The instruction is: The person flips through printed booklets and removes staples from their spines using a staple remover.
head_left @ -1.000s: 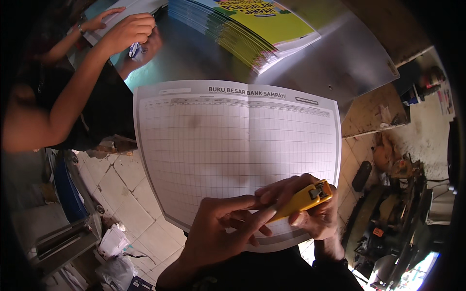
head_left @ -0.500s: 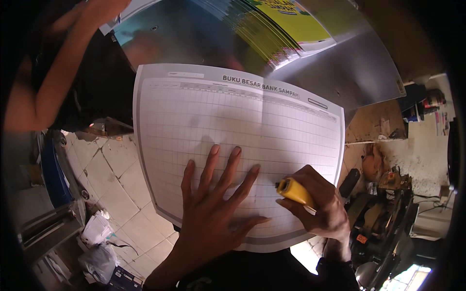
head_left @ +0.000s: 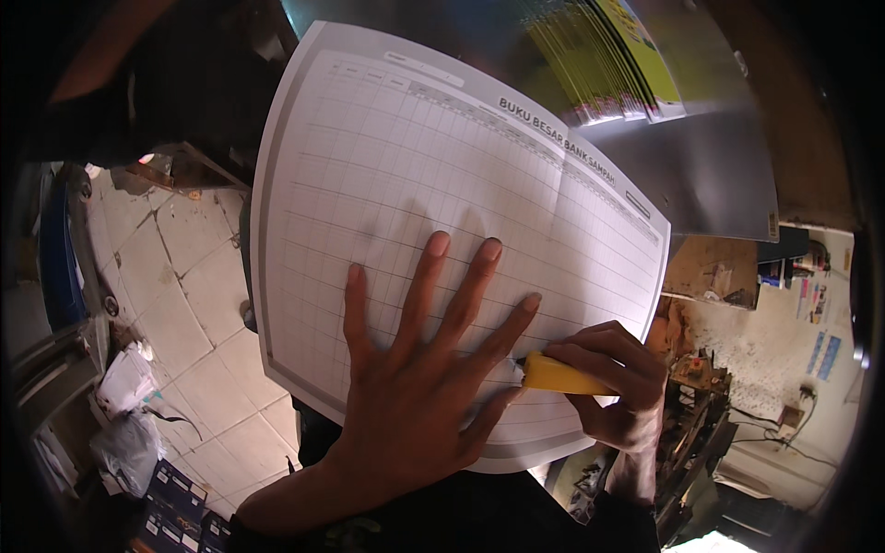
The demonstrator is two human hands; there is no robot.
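A large white printed sheet [head_left: 341, 175], ruled in a grid with a grey border, lies tilted in front of me over my lap. My left hand [head_left: 415, 387] is spread on its lower half, fingers apart and pressing flat. In my right hand [head_left: 627, 382], at the sheet's lower right, is a yellow tool [head_left: 560, 376] with a dark tip; its exact kind does not show. The tip points left, close beside my left thumb and over the paper. My right fingers wrap around its body from above.
Beyond the sheet is a shiny metal table [head_left: 705, 175] with a stack of yellow-green booklets [head_left: 636, 55]. Another person's dark clothing [head_left: 194, 83] shows at the upper left. On the tiled floor [head_left: 198, 304] lie a plastic bag [head_left: 129, 456] and dark blue boxes [head_left: 175, 502]. Cluttered machinery [head_left: 696, 405] stands right.
The view has shifted and the sheet now appears turned clockwise. The yellow tool has swung to lie sideways, its tip nearer my left thumb. The other person's arm has mostly left the view.
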